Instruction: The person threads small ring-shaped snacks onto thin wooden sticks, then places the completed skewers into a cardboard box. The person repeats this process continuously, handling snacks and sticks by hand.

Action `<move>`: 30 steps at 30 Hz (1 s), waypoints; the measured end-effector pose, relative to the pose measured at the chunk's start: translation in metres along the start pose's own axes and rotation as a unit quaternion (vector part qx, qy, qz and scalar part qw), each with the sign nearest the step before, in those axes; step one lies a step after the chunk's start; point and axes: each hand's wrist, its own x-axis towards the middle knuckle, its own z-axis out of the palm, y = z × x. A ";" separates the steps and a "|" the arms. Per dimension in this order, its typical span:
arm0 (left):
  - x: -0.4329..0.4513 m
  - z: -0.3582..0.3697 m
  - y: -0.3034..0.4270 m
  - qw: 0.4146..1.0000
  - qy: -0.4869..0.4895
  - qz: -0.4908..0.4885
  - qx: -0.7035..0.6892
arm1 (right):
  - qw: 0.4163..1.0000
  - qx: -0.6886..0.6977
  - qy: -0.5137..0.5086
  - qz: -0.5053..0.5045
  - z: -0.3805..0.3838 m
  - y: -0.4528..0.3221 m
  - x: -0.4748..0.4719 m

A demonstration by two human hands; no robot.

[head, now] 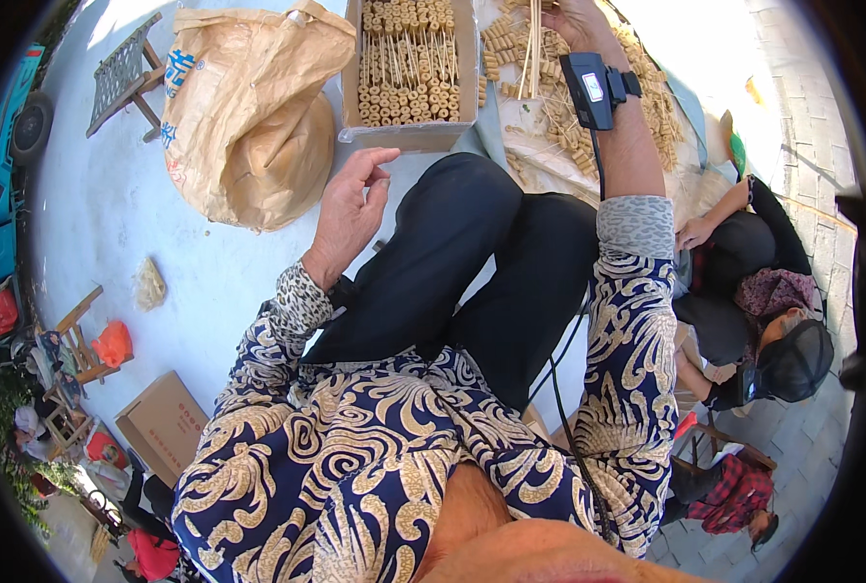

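Thin pale wooden sticks (533,55) stand out beside my right hand (575,22), which is at the top edge over a heap of short tan ring-shaped pieces (564,131); its fingers are partly cut off. My left hand (353,208) is raised beside my left knee, fingers apart and slightly bent, with nothing in it. Just beyond it is an open cardboard box (407,138), packed with rows of the tan ring-shaped pieces, with a band of thin sticks lying across them.
A large brown paper sack (258,124) stands left of the box. Farther left are a folding stool (123,76) and a small plastic bag (149,284). A closed carton (163,426) is at lower left. Another person (754,291) sits close on my right. A cable (564,415) runs along my right arm.
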 end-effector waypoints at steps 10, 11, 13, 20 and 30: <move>0.006 0.020 0.025 0.966 -0.158 0.206 0.009 | 0.882 -0.439 0.172 0.027 0.134 0.151 0.083; 0.008 0.019 0.019 0.969 -0.153 0.192 0.000 | 0.905 -0.406 0.074 0.102 0.139 0.160 0.089; 0.009 0.015 0.009 0.976 -0.146 0.158 -0.021 | 0.901 -0.403 0.048 0.150 0.155 0.178 0.089; 0.006 0.003 -0.020 0.993 -0.103 0.062 -0.002 | 0.870 -0.448 0.125 0.164 0.193 0.220 0.085; 0.006 0.012 -0.039 0.989 -0.137 0.044 0.035 | 0.858 -0.479 0.146 0.113 0.201 0.251 0.088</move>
